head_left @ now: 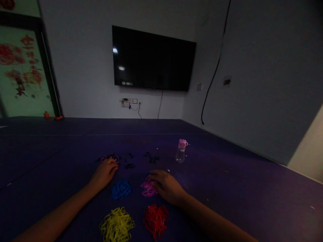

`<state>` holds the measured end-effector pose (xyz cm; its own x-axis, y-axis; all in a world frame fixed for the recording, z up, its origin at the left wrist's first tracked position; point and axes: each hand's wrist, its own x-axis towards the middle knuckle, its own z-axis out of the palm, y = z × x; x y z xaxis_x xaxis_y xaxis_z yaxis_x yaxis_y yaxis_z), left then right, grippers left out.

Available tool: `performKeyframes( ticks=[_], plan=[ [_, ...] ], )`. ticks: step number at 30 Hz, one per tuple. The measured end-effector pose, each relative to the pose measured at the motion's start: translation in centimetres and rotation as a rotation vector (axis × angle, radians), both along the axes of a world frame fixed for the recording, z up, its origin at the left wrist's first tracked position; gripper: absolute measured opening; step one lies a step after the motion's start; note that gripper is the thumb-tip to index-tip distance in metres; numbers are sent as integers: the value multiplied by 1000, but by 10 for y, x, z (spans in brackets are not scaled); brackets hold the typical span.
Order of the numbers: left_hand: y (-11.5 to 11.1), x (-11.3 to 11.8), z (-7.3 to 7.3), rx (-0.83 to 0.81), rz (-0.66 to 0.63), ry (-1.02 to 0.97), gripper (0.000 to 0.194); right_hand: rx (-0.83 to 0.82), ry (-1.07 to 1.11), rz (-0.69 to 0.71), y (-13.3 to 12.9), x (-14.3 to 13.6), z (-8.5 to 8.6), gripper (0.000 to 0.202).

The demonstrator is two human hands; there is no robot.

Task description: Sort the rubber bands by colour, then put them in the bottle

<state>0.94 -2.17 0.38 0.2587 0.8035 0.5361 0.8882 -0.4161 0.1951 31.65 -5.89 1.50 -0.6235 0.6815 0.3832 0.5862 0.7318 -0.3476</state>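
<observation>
My left hand (103, 174) reaches to a mixed pile of small dark and pink bands (114, 156), its fingers curled together at the near edge; what they pinch is too small to make out. Over a pile of pink rubber bands (147, 188) lies my right hand (168, 187), fingers stretched out and partly covering it. Between the hands sits a heap of blue bands (121, 189). Closer to me are a yellow band pile (117, 224) and a red band pile (155, 220). Small clusters of dark pieces (151, 157) lie beyond the hands.
A clear bottle with a pink lid (180, 153) stands right of the dark pieces on the dark purple surface (227, 188). White scraps dot the surface. On the far wall hang a television (153, 58) and, below it, sockets with cables (133, 101). A black cable (214, 74) runs down the right wall.
</observation>
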Motion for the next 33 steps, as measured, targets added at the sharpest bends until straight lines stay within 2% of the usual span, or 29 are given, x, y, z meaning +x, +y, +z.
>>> performKeyframes(
  ticks=[10,14,20,24,28,33],
  plan=[
    [-2,-1,2,-1,32,23,22,4,2,18,0,0,-1,33],
    [-4,0,7,-1,64,104,22,10,-3,17,0,0,-1,33],
    [-9,8,14,-59,209,289,24,10,-8,5,1,0,-1,32],
    [-10,9,15,-96,226,342,25,5,-14,6,1,0,0,32],
    [-5,7,13,-124,181,274,25,-6,-24,-17,0,0,1,32],
    [-3,10,9,-160,51,36,21,0,-7,-27,-1,0,1,33]
  ],
)
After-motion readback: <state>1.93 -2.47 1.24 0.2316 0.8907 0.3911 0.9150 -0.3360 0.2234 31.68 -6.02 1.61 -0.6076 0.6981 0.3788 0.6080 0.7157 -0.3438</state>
